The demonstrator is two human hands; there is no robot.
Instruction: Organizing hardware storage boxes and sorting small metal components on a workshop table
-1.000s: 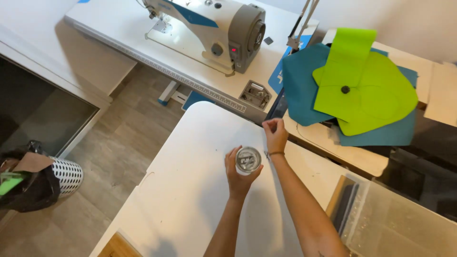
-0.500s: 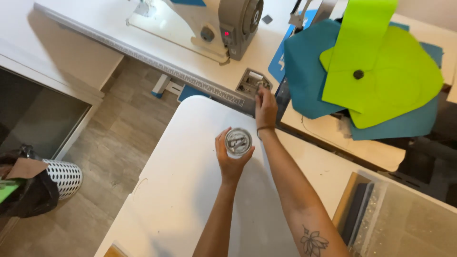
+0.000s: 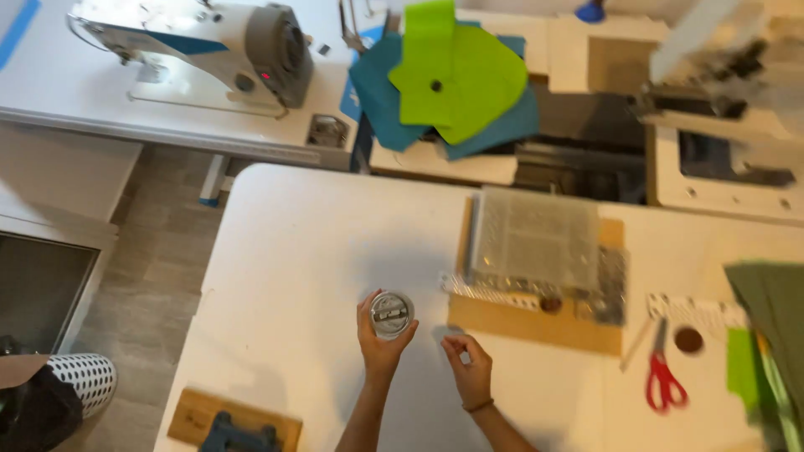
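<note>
The left hand [image 3: 381,339] cups a small round tin [image 3: 391,314] with a clear lid, fingers wrapped about its rim, held just above the white table [image 3: 301,251]. The right hand [image 3: 469,372] sits just beside it, thumb and forefinger drawn close together as if nipping something tiny; whether anything lies between them is too small to tell. The tin's lid looks to be on, so nothing appears taken out or put in yet, and the work seems at an early stage.

To the right, near the hands, a clear ruler and plastic sheets [image 3: 536,243] lie on a brown board [image 3: 536,326]. Farther right are red-handled scissors [image 3: 664,377]. Well apart, beyond the table's far edge, sit lime and teal fabric pieces [image 3: 452,84] and a sewing machine [image 3: 243,42].
</note>
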